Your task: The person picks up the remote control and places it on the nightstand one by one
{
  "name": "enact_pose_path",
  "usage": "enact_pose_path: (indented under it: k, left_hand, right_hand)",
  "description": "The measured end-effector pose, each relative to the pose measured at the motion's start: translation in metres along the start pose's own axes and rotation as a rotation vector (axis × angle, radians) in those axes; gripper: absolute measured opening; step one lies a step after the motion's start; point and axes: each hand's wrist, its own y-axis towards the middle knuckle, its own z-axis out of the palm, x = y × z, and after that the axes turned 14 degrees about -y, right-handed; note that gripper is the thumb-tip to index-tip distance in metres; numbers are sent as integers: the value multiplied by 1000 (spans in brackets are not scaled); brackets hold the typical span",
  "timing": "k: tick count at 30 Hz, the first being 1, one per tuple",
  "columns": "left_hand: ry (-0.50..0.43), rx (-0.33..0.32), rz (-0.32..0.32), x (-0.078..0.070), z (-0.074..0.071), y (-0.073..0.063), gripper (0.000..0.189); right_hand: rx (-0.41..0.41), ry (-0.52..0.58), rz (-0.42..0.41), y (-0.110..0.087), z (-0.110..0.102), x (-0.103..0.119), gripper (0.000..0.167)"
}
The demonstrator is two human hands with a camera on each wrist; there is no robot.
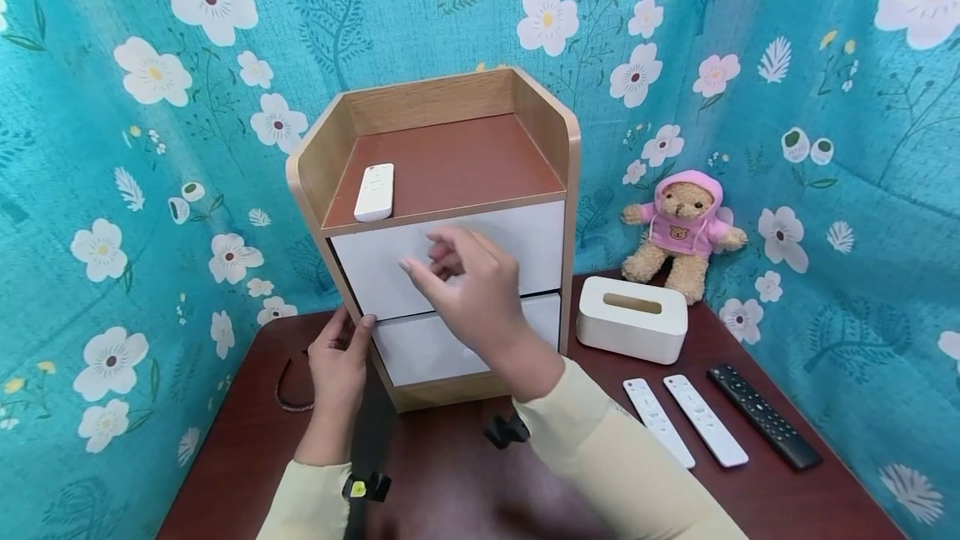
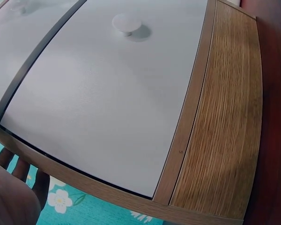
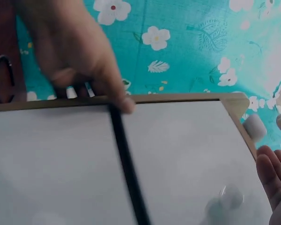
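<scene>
A small wood-grain cabinet (image 1: 431,102) with two white drawers stands on the table. My left hand (image 1: 337,365) holds its left side edge, thumb on the front frame near the gap between drawers, the other fingers behind the side panel. My right hand (image 1: 480,290) hovers before the upper drawer (image 1: 375,265), fingers loosely bent, with nothing in it. In the right wrist view, a round knob (image 3: 232,197) on that drawer is close to the right fingers. The lower drawer (image 2: 103,103) has its own white knob (image 2: 127,22). Both drawers look closed. A white remote control (image 1: 374,192) lies on the cabinet's brown top.
Right of the cabinet sits a white tissue box (image 1: 633,336), with a teddy bear (image 1: 678,227) in a pink hoodie behind it. Two white remotes (image 1: 705,421) and a black remote (image 1: 763,417) lie in front. A thin dark band (image 1: 288,402) is on the left. Flowered curtains (image 1: 435,15) surround the table.
</scene>
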Motion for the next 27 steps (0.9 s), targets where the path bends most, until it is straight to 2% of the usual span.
enact_pose_path:
  k: [3, 7, 12, 15, 18, 23, 27]
  left_hand:
    - [2, -1, -10, -1, 0, -1, 43]
    - [3, 1, -13, 0, -1, -2, 44]
    - [-20, -6, 8, 0, -1, -2, 43]
    - [-26, -9, 22, -1, -1, -1, 43]
    - [-31, -7, 24, 0, -2, 0, 43]
    - [-41, -7, 22, 3, -2, -1, 43]
    - [-33, 2, 24, 5, -2, -3, 43]
  right_hand:
    - [-40, 29, -40, -24, -10, -11, 37]
    - [-57, -6, -22, -58, -27, -31, 39]
    - [-5, -117, 157, -107, -50, -64, 44]
    - [32, -177, 295, -130, -60, -81, 48]
    - [43, -233, 396, -150, -70, -96, 47]
    - [48, -316, 455, -182, -82, -115, 46]
    - [84, -370, 484, -201, -91, -123, 50]
